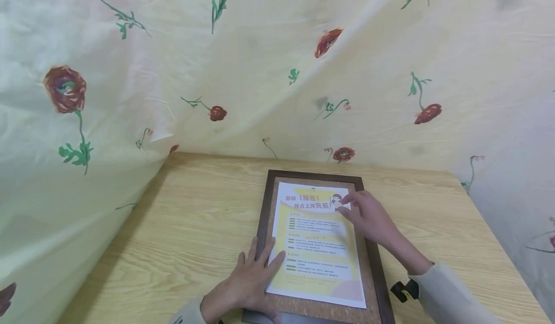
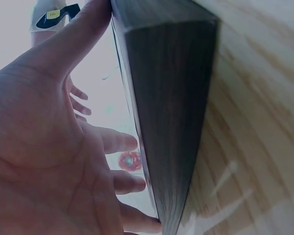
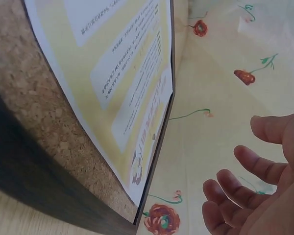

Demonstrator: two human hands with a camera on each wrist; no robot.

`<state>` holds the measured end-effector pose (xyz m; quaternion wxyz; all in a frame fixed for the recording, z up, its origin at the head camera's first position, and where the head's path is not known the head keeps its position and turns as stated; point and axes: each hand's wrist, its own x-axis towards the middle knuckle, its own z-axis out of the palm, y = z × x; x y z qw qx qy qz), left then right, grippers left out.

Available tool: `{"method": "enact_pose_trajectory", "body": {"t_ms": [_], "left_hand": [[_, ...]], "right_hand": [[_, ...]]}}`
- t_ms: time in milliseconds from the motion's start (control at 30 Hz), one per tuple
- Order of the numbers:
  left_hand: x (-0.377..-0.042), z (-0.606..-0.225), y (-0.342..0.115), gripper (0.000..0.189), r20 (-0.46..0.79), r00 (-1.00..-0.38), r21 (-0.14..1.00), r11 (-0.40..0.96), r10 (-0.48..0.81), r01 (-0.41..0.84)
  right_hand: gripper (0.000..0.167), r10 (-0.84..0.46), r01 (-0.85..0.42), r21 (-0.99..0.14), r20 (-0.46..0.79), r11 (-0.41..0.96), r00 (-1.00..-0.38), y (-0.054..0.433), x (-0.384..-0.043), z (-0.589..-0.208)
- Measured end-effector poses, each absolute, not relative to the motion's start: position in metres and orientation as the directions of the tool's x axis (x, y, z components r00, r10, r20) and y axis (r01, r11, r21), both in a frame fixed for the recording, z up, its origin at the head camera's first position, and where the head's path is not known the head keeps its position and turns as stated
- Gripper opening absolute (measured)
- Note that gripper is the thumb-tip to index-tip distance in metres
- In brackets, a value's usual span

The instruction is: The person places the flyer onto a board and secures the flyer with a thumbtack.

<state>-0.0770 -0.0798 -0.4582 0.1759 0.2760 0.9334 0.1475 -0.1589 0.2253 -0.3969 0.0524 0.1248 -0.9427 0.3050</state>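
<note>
A cork board [image 1: 318,309] in a dark wooden frame [image 1: 263,213] lies on the table. On it is a white and yellow printed sheet [image 1: 321,247], with a small metallic pin [image 1: 313,189] at its top middle. My left hand [image 1: 251,283] rests on the frame's left side, fingers spread, fingertips over the sheet's left edge; the thumb lies at the bottom corner. In the left wrist view the frame's side [image 2: 169,98] stands beside the palm. My right hand [image 1: 368,215] hovers over the sheet's upper right, fingers loosely bent around nothing, as the right wrist view also shows.
The light wood table [image 1: 195,208] extends on both sides of the board. A cream cloth with red flowers [image 1: 260,73] hangs behind and along the sides. A black wrist mount [image 1: 405,290] sits at the right cuff.
</note>
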Motion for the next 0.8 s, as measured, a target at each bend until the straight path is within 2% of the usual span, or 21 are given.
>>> {"method": "enact_pose_trajectory", "body": {"t_ms": [233,800], "left_hand": [[-0.079,-0.458,-0.081,0.131,-0.248,-0.781,0.369,0.802,0.573,0.471],[-0.078,-0.458,-0.082,0.127,-0.24,-0.779,0.366,0.797,0.579,0.48]], "right_hand": [[0.026,-0.224,-0.314,-0.546,0.227,0.777,-0.948,0.23,-0.152,-0.397],[0.028,-0.221,-0.323,-0.521,0.249,0.79,-0.943,0.237,-0.141,-0.393]]}}
